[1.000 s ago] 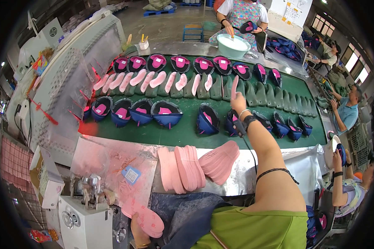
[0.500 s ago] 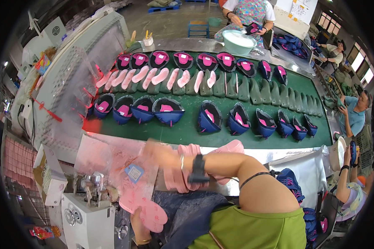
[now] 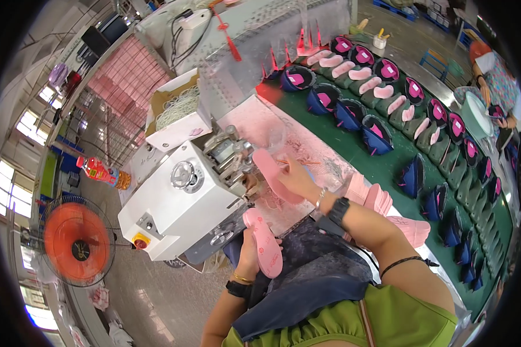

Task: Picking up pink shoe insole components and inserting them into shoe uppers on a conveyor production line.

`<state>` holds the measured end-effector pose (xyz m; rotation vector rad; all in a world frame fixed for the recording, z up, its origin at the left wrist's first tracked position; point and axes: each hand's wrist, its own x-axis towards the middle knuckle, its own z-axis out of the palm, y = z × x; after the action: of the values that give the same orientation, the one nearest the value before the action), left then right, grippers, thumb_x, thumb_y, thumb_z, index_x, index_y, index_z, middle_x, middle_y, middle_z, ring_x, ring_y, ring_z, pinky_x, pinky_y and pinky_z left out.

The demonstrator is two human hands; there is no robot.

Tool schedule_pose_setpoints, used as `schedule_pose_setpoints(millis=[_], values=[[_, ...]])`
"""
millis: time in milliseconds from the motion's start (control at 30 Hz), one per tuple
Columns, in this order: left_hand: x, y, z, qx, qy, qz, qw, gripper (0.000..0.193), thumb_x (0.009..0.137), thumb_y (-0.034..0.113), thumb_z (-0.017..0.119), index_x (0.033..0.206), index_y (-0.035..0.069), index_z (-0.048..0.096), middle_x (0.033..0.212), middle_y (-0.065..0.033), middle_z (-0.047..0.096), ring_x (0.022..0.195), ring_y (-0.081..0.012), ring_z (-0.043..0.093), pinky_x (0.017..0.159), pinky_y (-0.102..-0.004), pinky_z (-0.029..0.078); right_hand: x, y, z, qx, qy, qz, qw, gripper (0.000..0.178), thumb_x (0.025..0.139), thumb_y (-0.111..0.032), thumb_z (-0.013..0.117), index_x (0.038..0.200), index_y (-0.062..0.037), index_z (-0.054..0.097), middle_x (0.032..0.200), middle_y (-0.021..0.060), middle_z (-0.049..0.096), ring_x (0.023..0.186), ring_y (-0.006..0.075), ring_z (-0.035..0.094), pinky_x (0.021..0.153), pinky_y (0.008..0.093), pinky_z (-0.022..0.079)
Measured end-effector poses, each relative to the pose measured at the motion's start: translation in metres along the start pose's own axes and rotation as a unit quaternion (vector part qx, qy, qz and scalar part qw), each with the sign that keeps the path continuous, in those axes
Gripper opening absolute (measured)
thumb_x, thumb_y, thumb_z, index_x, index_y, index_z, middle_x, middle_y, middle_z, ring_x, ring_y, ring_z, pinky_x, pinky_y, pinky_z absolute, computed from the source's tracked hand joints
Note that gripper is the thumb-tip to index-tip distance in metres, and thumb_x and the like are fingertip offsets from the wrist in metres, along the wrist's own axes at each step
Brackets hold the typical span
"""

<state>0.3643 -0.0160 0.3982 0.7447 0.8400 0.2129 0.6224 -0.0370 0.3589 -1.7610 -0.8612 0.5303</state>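
Note:
My left hand (image 3: pixel 248 253) is closed on a pink insole (image 3: pixel 264 247) with small printed marks, held upright over my lap. My right hand (image 3: pixel 298 180) grips a second, plain pink insole (image 3: pixel 272 175) beside the metal working head (image 3: pixel 235 155) of a white bench machine (image 3: pixel 182 199). Each insole stands apart from the other. Whether the right insole touches the machine I cannot tell. Stacks of more pink insoles (image 3: pixel 367 195) lie near my right forearm on the metal edge of the table.
A green conveyor (image 3: pixel 391 173) carries blue shoe uppers, dark green shoe lasts and pink insoles. Pink dust and scraps cover the board (image 3: pixel 318 139) behind the machine. A box of white cord (image 3: pixel 176 113), a red-labelled bottle (image 3: pixel 103 172) and an orange fan (image 3: pixel 78 243) stand leftward. A co-worker works beyond the conveyor.
My view has swung left toward the white machine. My right hand, blurred and near the insole stacks before, now holds an insole by the machine. My left hand's insole is raised more upright.

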Motion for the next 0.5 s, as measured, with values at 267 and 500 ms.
schedule_pose_setpoints(millis=[267,500], values=[[-0.014,-0.005,-0.025,0.019,-0.016,-0.06,0.998,0.062,0.101,0.054,0.042,0.131,0.001,0.046,0.106,-0.0154,0.059,0.1,-0.0362,0.067,0.078,-0.048,0.058,0.046,-0.03,-0.001,-0.103,-0.017,0.041,0.994,0.044,0.085,-0.023,0.063,0.12,0.002,0.053,0.097,0.0258,0.063,0.096,0.0446,0.062,0.076,0.0488,0.051],[-0.007,-0.016,-0.023,-0.009,-0.034,-0.056,0.998,0.055,0.104,0.046,0.046,0.131,-0.002,0.047,0.107,-0.0183,0.063,0.1,-0.038,0.068,0.079,-0.0464,0.058,0.048,0.028,-0.034,-0.341,0.164,-0.301,0.875,0.022,0.079,-0.017,0.064,0.098,-0.0075,0.065,0.094,0.0154,0.063,0.086,0.0358,0.06,0.073,0.0512,0.047]])
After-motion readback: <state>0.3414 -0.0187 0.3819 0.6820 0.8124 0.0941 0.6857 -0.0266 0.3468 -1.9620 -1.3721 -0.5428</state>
